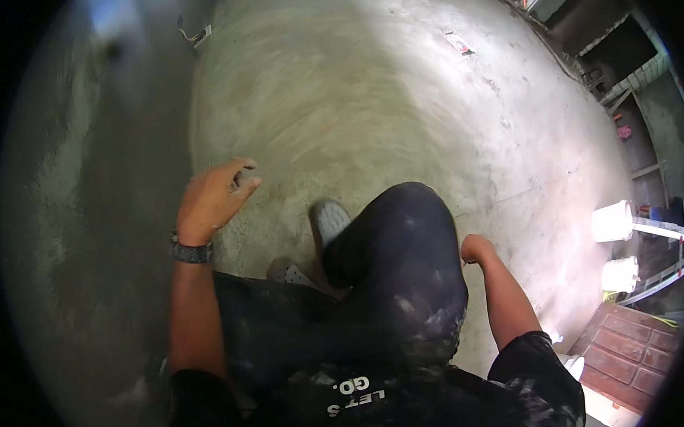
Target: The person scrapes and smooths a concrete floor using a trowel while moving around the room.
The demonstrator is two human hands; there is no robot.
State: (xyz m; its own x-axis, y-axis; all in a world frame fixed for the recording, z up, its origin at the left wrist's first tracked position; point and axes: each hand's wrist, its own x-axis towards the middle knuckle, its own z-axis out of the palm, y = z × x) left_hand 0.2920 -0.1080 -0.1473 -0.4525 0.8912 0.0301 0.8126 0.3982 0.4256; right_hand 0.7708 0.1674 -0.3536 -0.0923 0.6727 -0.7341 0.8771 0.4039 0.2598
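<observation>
My left hand, with a dark watch on its wrist, hangs in front of the grey concrete surface. Its fingers are loosely curled, a gap shows between thumb and fingertips, and nothing is seen in it. My right hand is beside my bent knee; its fingers are turned away and mostly hidden. Light clogs with holes show on my feet. Pale dust marks my dark trousers and black shirt.
Loose wires stick out of a small box at the upper left. A similar small box sits farther right. Along the right edge are two white buckets, a metal ladder and a reddish-brown panelled door lying low.
</observation>
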